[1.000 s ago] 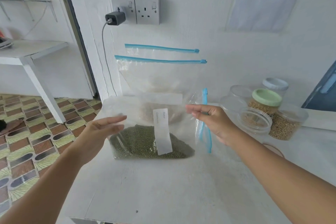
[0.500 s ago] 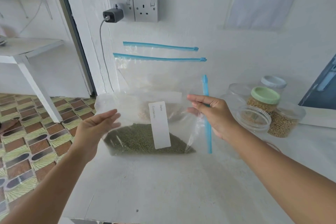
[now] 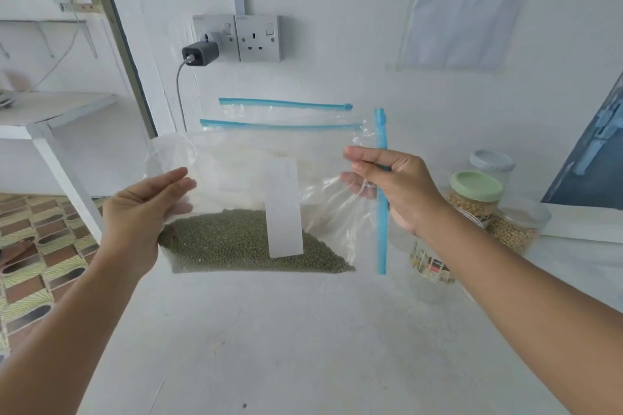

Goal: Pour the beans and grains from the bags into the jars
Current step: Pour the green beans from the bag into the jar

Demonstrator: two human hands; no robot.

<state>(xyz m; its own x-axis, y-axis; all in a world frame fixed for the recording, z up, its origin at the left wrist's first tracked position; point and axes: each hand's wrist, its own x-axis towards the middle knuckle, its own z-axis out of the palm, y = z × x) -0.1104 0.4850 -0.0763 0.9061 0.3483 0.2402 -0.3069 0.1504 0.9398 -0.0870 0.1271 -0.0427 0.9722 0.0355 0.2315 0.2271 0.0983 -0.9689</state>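
Note:
A clear zip bag of green mung beans [image 3: 236,239] with a white label hangs sideways above the white table [image 3: 286,347], its blue zip strip [image 3: 381,212] running vertically on the right. My left hand [image 3: 141,209] pinches the bag's left edge. My right hand [image 3: 394,185] grips the bag at the blue zip. Behind it, two more zip bags [image 3: 286,114] lean on the wall. To the right stand a clear jar [image 3: 428,266] partly hidden by my right arm, a green-lidded jar of grains [image 3: 475,192], a jar of beans [image 3: 515,229] and a white-lidded jar [image 3: 492,163].
A wall socket with a plugged charger [image 3: 200,55] and cable is above the bags. A paper sheet [image 3: 468,3] hangs on the wall. The table's left edge drops to a patterned tiled floor [image 3: 37,263]. A blue-framed object [image 3: 593,158] leans at the far right.
Both hands have taken hold of the mung bean bag and lifted it off the table, turning its blue zip upright on the right.

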